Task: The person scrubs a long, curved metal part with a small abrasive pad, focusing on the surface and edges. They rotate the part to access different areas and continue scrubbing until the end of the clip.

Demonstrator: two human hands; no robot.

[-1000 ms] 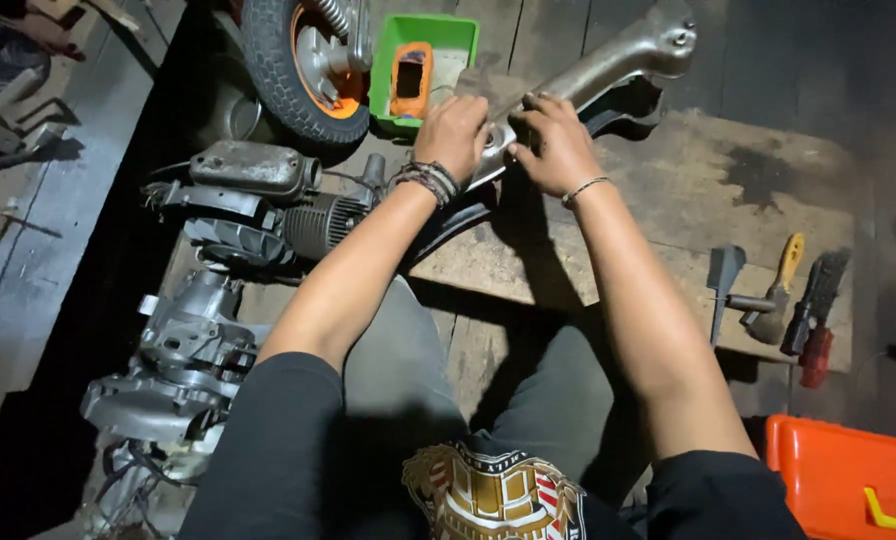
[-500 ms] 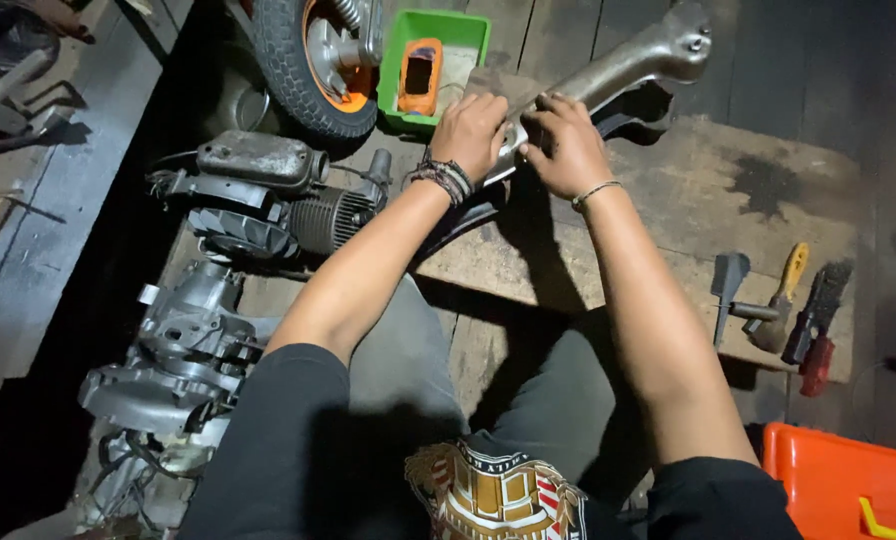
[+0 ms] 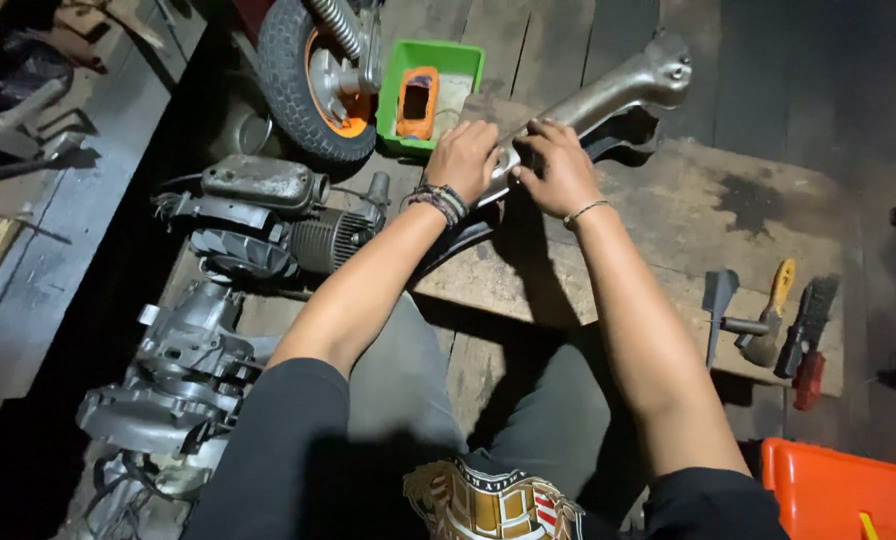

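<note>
A dim workshop floor of dark planks, with a worn wooden board (image 3: pixel 668 230) serving as the counter across the person's knees. On it lies a long curved grey metal casting (image 3: pixel 608 95), its rounded far end pointing up and right past the board's edge. Both hands meet at its near end: the left hand (image 3: pixel 465 158), wrist wrapped in braided bands, is closed over the part, its grip clamped on the metal; the right hand (image 3: pixel 558 168) presses on it just beside, fingers curled on the casting. Beyond the hands sits a green plastic tray (image 3: pixel 468 60) holding an orange piece, next to a small tyred wheel (image 3: pixel 303 80) with an orange rim. To the left lie a finned engine (image 3: pixel 268 225) and a grey engine casing (image 3: pixel 183 370). At the board's right edge rest a hammer (image 3: pixel 728 320), a yellow-handled scraper (image 3: pixel 773 310) and a brush (image 3: pixel 808 320); an orange box (image 3: pixel 838 490) sits bottom right
</note>
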